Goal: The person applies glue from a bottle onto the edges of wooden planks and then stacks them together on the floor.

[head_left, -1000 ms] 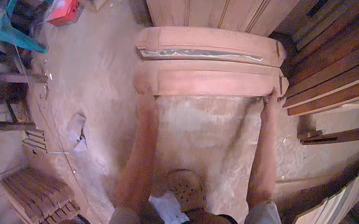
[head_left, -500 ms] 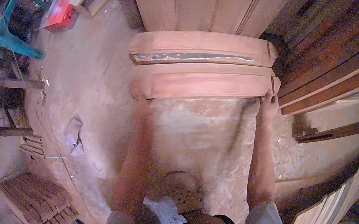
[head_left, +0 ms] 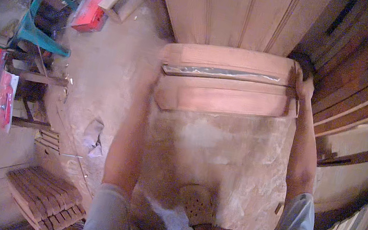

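Two long pinkish-brown wooden pieces with angled ends lie side by side in front of me. The far wooden piece (head_left: 233, 58) sits against the foot of a large grooved wooden panel (head_left: 228, 14); the near wooden piece (head_left: 233, 99) is closer to me. A dark strip with a shiny, crinkled edge (head_left: 223, 73) runs between them. My right hand (head_left: 304, 86) is closed around the right end of the far piece. At the left end of the same piece is my left hand (head_left: 155, 63), blurred, its fingers not readable.
A teal plastic chair (head_left: 35, 37) and a red box (head_left: 92, 15) stand at the far left. Stacked wooden slats (head_left: 44, 194) lie lower left. Dark boards (head_left: 360, 92) lean at the right. A round, perforated stool seat (head_left: 198, 203) is near me.
Both hands have moved from the ends of the near wooden piece to the ends of the far one. The view has shifted, so the scene sits further right.
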Available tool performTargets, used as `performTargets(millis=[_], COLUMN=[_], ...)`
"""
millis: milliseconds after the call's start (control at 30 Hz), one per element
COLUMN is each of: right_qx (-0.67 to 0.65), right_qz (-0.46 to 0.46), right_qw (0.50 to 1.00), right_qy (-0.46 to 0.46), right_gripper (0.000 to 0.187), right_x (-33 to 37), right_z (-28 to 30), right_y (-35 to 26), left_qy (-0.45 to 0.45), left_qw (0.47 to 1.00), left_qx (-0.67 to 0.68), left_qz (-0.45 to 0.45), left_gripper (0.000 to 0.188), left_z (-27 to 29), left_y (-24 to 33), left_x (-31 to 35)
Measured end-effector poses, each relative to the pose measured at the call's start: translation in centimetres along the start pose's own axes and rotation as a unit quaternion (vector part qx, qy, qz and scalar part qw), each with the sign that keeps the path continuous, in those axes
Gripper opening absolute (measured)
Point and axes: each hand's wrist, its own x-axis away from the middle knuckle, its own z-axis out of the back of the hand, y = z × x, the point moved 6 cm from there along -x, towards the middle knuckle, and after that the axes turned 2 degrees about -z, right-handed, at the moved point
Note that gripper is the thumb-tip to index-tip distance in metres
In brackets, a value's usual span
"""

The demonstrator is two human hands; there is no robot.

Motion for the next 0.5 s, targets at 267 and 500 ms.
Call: performTargets(millis=[267,500], right_qx=[0.046,0.057], right_qz=[-0.015,-0.006], right_qw=[0.996,0.995], right_qy=[-0.073,-0.077], right_gripper=[0.072,0.071], right_x=[5.7,2.9], right_z=[-0.4,-0.6], right_y=[-5.5,-4.0], left_qy=[0.134,0.171], left_qw=[0.990,0.983], left_qx=[0.036,0.046], left_qz=[-0.019,-0.044], left_gripper=[0.053,0.046], left_z=[-3.3,-2.4], left_y=[-1.8,0.2], left_x=[0.6,0.9])
